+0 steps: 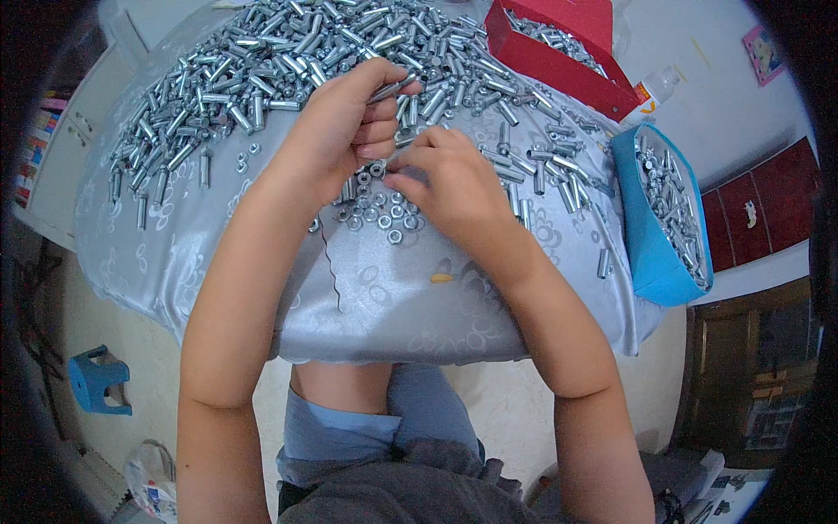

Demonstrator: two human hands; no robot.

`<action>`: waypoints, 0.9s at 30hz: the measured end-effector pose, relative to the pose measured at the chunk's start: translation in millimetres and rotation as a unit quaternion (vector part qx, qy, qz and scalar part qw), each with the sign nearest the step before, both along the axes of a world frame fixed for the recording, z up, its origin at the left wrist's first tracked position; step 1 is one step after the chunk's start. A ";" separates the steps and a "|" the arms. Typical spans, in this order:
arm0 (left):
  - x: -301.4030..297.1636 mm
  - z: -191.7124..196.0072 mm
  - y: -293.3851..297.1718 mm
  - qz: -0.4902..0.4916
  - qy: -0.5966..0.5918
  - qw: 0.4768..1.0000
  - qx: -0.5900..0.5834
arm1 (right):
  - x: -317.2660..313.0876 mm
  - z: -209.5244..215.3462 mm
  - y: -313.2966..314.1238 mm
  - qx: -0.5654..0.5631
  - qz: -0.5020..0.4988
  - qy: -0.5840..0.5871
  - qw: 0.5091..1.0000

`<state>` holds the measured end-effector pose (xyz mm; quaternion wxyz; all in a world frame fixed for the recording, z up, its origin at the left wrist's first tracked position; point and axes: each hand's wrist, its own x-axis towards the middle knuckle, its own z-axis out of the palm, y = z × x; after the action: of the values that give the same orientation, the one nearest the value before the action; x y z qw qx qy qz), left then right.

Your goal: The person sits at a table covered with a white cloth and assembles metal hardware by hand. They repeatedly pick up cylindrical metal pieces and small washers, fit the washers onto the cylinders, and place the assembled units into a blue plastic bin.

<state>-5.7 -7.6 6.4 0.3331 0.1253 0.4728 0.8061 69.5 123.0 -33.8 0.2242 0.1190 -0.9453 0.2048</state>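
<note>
My left hand (345, 122) grips a silver metal sleeve bolt (390, 88) whose top sticks out between thumb and fingers. My right hand (445, 179) pinches a small silver nut (377, 168) at the lower end of that bolt, fingertips touching the left hand. Under both hands lies a small cluster of loose nuts (384, 214) on the silver-grey tablecloth (384, 297). Behind the hands a large heap of the same metal bolts (323, 44) covers the far half of the table.
A red box (559, 61) with bolts stands at the back right. A blue tray (655, 236) holding several bolts sits at the table's right edge, a white bottle (655, 92) beyond it. A blue stool (98, 380) is on the floor at left.
</note>
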 end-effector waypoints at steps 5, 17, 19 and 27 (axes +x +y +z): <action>-1.1 -1.0 -0.2 0.007 0.033 0.999 -0.019 | -2.2 -6.8 -3.5 -0.053 -0.011 0.040 0.998; 6.8 0.4 2.9 0.011 0.065 0.995 -0.069 | -4.8 -13.5 -1.8 -0.015 -0.007 0.054 0.998; 6.8 -0.7 5.0 0.018 0.069 0.996 -0.062 | -4.1 -12.7 0.4 -0.033 0.005 0.053 0.998; -6.0 0.2 -5.0 0.096 0.060 0.993 -0.015 | 29.0 49.4 -10.4 -0.310 0.280 -0.088 0.905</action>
<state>-11.8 -12.6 6.6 0.2273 0.1227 0.5135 0.8183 98.5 112.6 15.5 0.0993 0.2848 -0.7780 0.5511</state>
